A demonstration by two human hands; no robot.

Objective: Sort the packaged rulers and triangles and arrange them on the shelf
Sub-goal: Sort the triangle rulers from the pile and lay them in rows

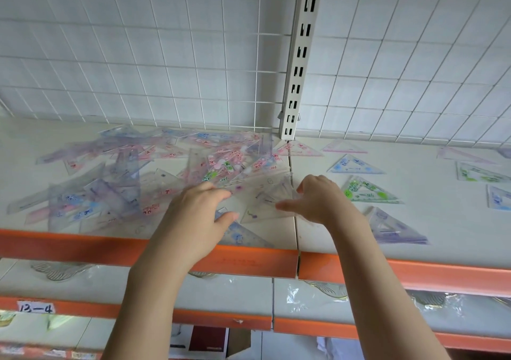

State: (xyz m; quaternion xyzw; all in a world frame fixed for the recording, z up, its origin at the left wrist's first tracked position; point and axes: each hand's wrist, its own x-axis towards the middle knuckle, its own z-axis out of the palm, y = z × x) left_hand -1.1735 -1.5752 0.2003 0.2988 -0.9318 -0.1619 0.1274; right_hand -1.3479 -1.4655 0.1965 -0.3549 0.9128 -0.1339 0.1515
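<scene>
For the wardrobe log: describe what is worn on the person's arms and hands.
Nothing is worn. The left hand and right hand are bare, with no gloves, rings, watch or bracelets in view. Both forearms are bare down to the frame edge; no sleeves show.

left hand (193,210) reaching, right hand (320,202) pinching

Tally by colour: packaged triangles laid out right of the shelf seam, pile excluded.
Pink triangles: 3
Blue triangles: 2
Green triangles: 2
Purple triangles: 1 (may be a stack)
Total: 8
Left out: the clear pack held by the left hand and right hand, and a cut-off piece at the right edge.
</scene>
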